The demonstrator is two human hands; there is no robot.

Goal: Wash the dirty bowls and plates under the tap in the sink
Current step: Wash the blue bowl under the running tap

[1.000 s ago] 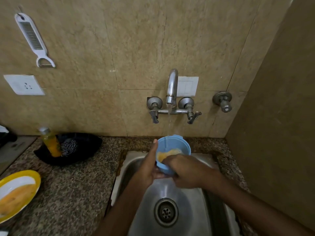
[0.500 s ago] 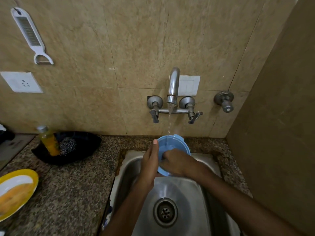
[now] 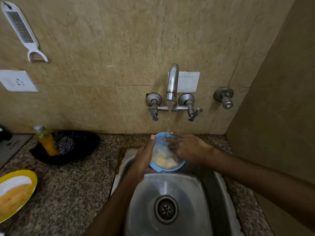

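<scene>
A speckled granite counter (image 3: 68, 193) meets beige tiled walls (image 3: 119, 48) in a corner, with a steel sink (image 3: 187, 201) set into it below a wall tap (image 3: 173, 82) running water. The blue bowl (image 3: 163, 168), smeared yellowish inside, is held tilted over the sink's back edge under the stream. The left hand (image 3: 143, 160) grips its left side, thumb along the rim and fingers curled beneath. The right hand (image 3: 189, 149) lays its spread, fairly straight fingers inside. A yellow plate (image 3: 32, 179) lies on the counter at far left. The orange bottle (image 3: 46, 140) carries nothing legible.
</scene>
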